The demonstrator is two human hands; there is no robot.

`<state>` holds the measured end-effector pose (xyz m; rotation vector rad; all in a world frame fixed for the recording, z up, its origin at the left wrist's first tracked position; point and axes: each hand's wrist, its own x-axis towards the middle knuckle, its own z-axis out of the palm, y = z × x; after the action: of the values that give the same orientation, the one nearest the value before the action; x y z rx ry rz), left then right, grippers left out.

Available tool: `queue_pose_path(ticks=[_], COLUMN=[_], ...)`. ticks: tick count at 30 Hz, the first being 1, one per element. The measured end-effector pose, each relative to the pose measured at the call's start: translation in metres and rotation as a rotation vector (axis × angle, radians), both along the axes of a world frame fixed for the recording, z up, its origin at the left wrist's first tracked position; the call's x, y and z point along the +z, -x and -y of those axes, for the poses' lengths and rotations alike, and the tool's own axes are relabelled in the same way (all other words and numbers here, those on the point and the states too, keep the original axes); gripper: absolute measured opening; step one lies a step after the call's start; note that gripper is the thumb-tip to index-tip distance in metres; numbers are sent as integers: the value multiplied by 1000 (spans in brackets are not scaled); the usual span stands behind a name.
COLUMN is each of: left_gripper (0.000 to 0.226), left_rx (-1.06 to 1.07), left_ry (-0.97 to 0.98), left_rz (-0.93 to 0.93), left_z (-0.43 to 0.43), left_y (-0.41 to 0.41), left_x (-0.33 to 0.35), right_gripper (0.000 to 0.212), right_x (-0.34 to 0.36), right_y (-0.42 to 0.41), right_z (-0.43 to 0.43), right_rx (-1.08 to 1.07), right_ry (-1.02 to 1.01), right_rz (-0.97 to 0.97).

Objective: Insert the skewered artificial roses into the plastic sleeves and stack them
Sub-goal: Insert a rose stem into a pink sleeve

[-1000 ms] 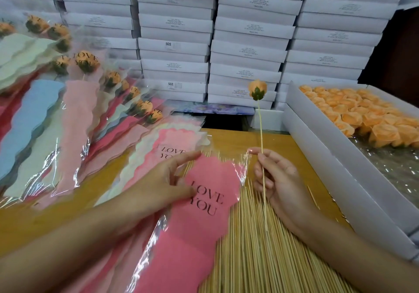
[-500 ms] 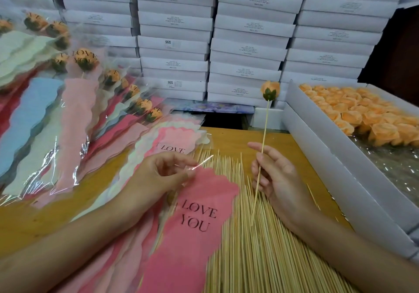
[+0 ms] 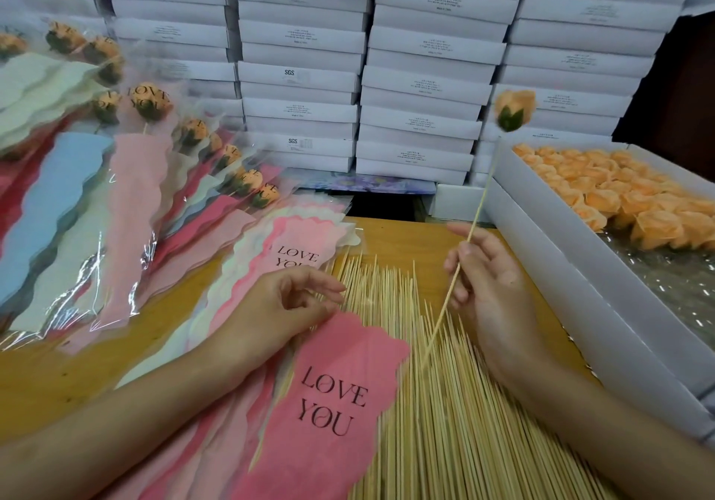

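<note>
Aiming a skewered rose (image 3: pixel 514 110), upper right, at the pink sleeve (image 3: pixel 336 403) below.
Our right grip (image 3: pixel 491 290) pinches the skewer (image 3: pixel 478 209), tip slanted sleeveward; left grip (image 3: pixel 288 306) pinches the sleeve's top, likely opening it.

The table (image 3: pixel 69 379) is made of yellow-brown wood. In the middle lies a big heap of thin wooden sticks (image 3: pixel 445 434), all pointing away from the person. Just left of the sticks is a pile of flat sleeves (image 3: pixel 251 252) in pink, white and pale green. A pink sleeve (image 3: pixel 332 414) that says LOVE YOU lies on top, partly over the sticks. On the far left is a spread-out pile of wrapped roses (image 3: pixel 127 205) in pink, blue and pale sleeves, with the low ends down on the wood. On the right sits a long open white box (image 3: pixel 580 306) with orange rose heads (image 3: pixel 619 198) in it
</note>
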<state>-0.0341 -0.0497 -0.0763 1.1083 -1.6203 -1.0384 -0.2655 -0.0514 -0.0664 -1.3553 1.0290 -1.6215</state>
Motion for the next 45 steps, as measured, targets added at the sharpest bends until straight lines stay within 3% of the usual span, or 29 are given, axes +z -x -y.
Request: queue_pose_path(ticks=[3, 10, 16, 30, 45], left_gripper=[4, 20, 4, 5, 3], left_rx=[15, -25, -45, -27, -56], left_ry=[1, -8, 42, 94, 112], left_rz=[-64, -128, -88, -63, -87], left_z=[-1, 2, 3, 1, -4], left_y=[-1, -2, 0, 0, 2], left_x=[1, -1, -2, -2, 4], right_gripper=[21, 16, 15, 14, 12], right_x=[3, 1, 2, 1, -8], right_y=[1, 3, 3, -5, -10], right_z=[0, 3, 3, -3, -9], right_rx=[-60, -120, -128, 104, 244], right_ry=[63, 92, 102, -42, -145], right_rz=[-3, 6, 14, 91, -214])
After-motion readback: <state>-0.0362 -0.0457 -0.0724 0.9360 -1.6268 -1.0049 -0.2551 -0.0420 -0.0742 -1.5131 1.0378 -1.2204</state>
